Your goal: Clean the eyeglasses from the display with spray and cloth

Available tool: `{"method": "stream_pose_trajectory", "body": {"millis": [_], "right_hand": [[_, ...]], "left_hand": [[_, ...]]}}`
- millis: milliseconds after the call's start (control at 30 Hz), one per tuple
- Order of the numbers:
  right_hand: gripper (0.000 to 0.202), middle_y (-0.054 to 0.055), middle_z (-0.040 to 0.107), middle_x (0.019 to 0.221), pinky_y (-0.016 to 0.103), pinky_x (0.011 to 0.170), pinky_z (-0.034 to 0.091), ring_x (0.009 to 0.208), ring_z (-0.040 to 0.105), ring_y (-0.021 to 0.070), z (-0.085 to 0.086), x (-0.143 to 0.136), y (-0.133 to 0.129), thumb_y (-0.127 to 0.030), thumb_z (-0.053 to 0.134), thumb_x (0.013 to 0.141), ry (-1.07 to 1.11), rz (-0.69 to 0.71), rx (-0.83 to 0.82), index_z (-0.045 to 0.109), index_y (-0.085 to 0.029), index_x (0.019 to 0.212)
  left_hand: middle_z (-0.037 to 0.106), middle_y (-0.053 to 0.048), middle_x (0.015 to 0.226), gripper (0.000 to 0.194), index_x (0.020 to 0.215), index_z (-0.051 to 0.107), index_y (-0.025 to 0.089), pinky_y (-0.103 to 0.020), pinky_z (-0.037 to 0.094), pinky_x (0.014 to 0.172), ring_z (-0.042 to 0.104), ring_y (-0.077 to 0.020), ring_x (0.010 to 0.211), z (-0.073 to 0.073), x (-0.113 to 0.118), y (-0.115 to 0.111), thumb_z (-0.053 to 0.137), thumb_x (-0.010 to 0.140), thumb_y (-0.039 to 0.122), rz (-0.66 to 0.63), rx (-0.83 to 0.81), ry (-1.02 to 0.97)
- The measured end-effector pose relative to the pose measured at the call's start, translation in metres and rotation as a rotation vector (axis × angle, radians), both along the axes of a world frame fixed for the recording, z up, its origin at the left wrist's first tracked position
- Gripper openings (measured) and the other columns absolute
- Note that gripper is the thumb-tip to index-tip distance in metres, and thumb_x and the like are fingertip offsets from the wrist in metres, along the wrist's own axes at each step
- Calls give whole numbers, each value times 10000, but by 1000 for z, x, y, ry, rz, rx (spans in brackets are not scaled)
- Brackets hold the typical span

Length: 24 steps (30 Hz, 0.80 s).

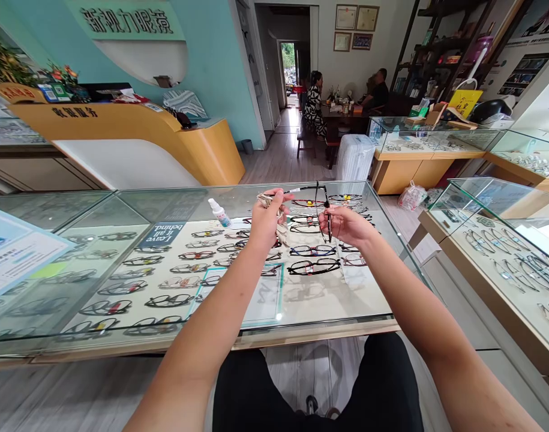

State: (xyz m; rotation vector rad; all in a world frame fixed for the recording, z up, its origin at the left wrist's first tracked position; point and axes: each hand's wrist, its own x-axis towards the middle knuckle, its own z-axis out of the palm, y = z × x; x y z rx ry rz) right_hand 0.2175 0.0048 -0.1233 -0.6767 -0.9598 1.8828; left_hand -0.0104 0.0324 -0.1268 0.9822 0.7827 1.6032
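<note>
Above the glass display counter [256, 331], a pair of dark-framed eyeglasses [327, 197] is held up between my two hands, its front turned nearly edge-on. My left hand [267, 221] is closed on a crumpled beige cloth [282, 234] and, with the fingers, on one temple of the glasses. The fingers of my right hand [346, 225] pinch the rim at the other side. A white spray bottle [219, 213] with a pink and blue label stands on the glass, left of my left hand. Exactly where the cloth meets the temple is partly hidden by the fingers.
Under the glass lie rows of eyeglasses [314, 266]. A printed sheet [17, 249] juts in at the left. Another glass showcase [490, 282] stands close on the right. Beyond are a wrapped suitcase [356, 157], a reception desk [220, 150] and two seated people.
</note>
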Motion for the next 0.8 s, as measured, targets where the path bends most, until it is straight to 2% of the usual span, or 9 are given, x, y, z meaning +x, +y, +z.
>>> {"method": "stream_pose_trajectory", "body": {"millis": [100, 233, 333, 433, 600, 800], "right_hand": [[333, 16, 828, 852, 243, 682, 589, 779, 761, 145, -2, 0, 1, -305, 958, 721, 11, 13, 3, 648, -217, 804], [356, 39, 849, 886, 264, 708, 597, 800, 782, 161, -3, 0, 1, -328, 976, 717, 0, 43, 23, 647, -214, 794], [372, 58, 866, 938, 264, 712, 591, 836, 800, 173, -5, 2, 1, -356, 983, 726, -22, 59, 43, 645, -218, 801], [351, 84, 878, 1056, 266, 742, 584, 938, 819, 191, -6, 4, 0, -403, 958, 798, -44, 80, 77, 658, -226, 847], [333, 97, 859, 1239, 289, 813, 598, 1095, 816, 216, -2, 4, -5, -458, 911, 880, -49, 130, 138, 652, -250, 891], [336, 92, 854, 1285, 309, 870, 621, 1081, 818, 212, 6, 0, -9, -466, 881, 900, -57, 81, 202, 620, -258, 864]], "left_hand": [[827, -81, 1042, 553, 951, 632, 206, -167, 320, 402, 601, -73, 565, 2, -1, -1, 1034, 684, 477, -110, -71, -140], [814, -113, 1283, 406, 1023, 660, 202, -146, 326, 397, 624, -54, 602, 5, -4, -3, 957, 822, 392, -227, -88, -254], [808, -99, 1328, 296, 1064, 662, 207, -139, 339, 398, 627, -54, 611, 7, -5, -4, 878, 916, 344, -261, -82, -280], [799, -101, 1358, 275, 1097, 650, 216, -144, 347, 401, 641, -66, 625, 7, -6, -5, 842, 952, 350, -249, -72, -252], [771, -115, 1415, 395, 1123, 631, 230, -145, 339, 410, 664, -73, 659, 9, -4, -9, 896, 892, 410, -236, -33, -180], [811, -92, 1238, 700, 1217, 588, 256, -172, 302, 418, 639, -72, 603, 8, 4, -12, 1020, 686, 401, -106, -45, -75]]}}
